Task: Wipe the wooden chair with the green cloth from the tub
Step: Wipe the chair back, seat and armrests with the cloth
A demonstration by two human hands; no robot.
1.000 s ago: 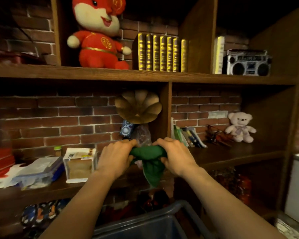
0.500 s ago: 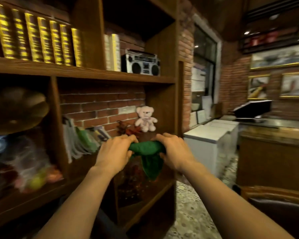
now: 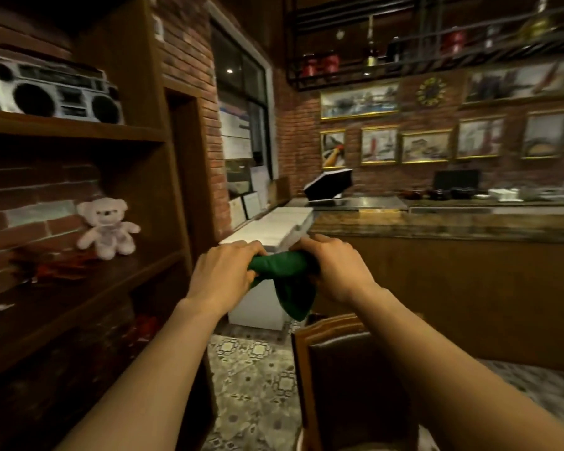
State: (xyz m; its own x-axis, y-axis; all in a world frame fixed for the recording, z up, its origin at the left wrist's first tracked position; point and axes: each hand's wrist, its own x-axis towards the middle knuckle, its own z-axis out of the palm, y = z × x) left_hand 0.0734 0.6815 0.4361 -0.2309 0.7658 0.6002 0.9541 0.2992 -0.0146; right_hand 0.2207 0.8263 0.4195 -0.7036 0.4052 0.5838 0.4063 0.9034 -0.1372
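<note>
Now, hands: the left hand (image 3: 223, 276) and right hand (image 3: 334, 270) each clench one end of the bunched dark green cloth (image 3: 288, 281).
Cloth: stretched between both fists at chest height, a loose fold drooping from its middle.
Chair: the brown wooden chair with a dark padded back (image 3: 345, 369) stands just below the cloth, apart from it.
Left side: a pale pink teddy bear (image 3: 106, 227) sits on the dark wooden shelf (image 3: 79, 288).

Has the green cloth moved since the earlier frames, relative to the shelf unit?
Yes. The green cloth, gripped by left hand and right hand, has travelled rightward, away from the teddy bear shelf, and now hangs above the wooden chair.
</note>
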